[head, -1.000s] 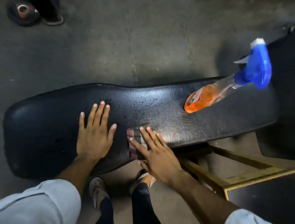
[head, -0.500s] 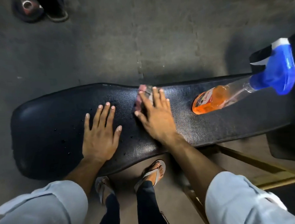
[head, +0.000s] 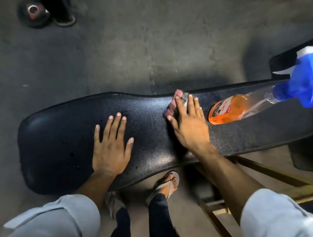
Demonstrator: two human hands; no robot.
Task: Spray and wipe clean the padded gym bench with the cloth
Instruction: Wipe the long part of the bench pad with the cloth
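Both hands lie flat on the bench (head: 67, 140), palms down, fingers straight and a little spread, neither curled round anything. One is the right hand (head: 188, 127), which presses the cloth (head: 174, 104) against the padding near the far edge of the narrow part; only a pinkish corner of the cloth peeks out past the fingertips. The other, the left hand (head: 111, 147), rests bare on the wider part to the left, bracing, and is well apart from the cloth.

That black pad runs long from left to right, straight across in front of the person, with its broad rounded end at the left and its slimmer stretch going off to the right. So the wiping strokes, I reckon, can go near-and-far across the short width or sideways along the length, and the right hand is the one placed for it.

Just beside the right hand, to its right, one spray bottle (head: 241, 108) with orange liquid and a blue trigger head lies tilted on the pad.

Count: one bench, one cloth, one bottle, two hands. Beneath, two feet in sandals (head: 165, 184) stand on the grey floor (head: 149, 47).
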